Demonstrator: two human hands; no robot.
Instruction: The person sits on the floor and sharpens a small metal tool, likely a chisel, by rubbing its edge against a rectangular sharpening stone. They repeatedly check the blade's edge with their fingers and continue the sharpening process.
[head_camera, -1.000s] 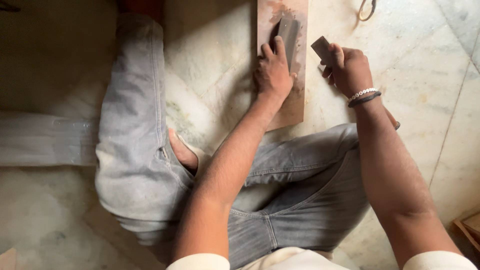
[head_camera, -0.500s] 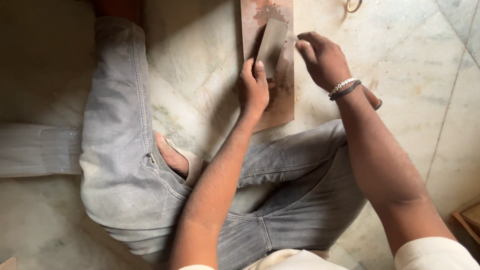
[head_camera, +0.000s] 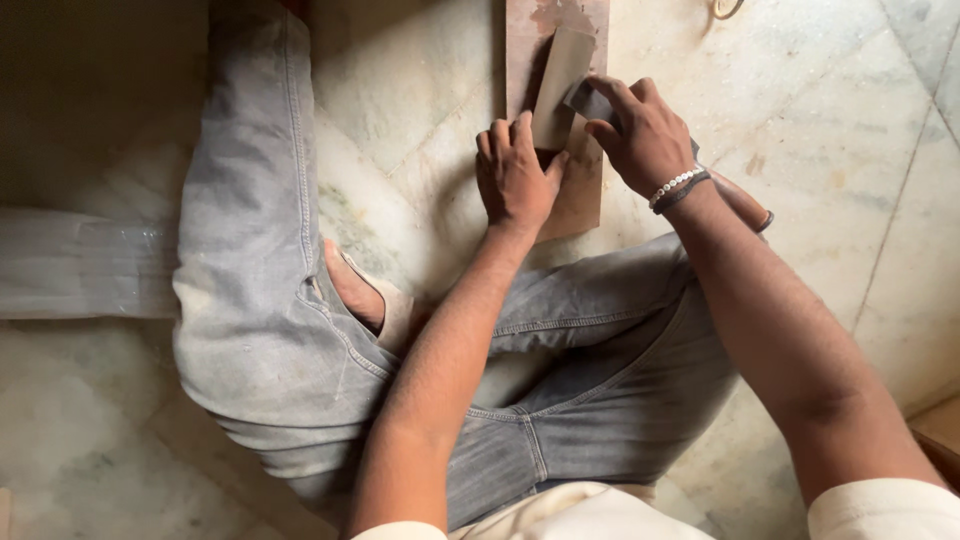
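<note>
Fingers of my left hand pin the flat piece to the board; my right hand pinches a small dark block; tilting it risks gouging.

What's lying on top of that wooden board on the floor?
A flat grey strip lies on the wooden board. The left hand presses its near end, hiding that part. The right hand holds a small dark piece beside it.

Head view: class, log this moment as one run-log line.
left hand: pressing wooden board | right hand: gripping grey sheet on board | seat: marble floor
</note>
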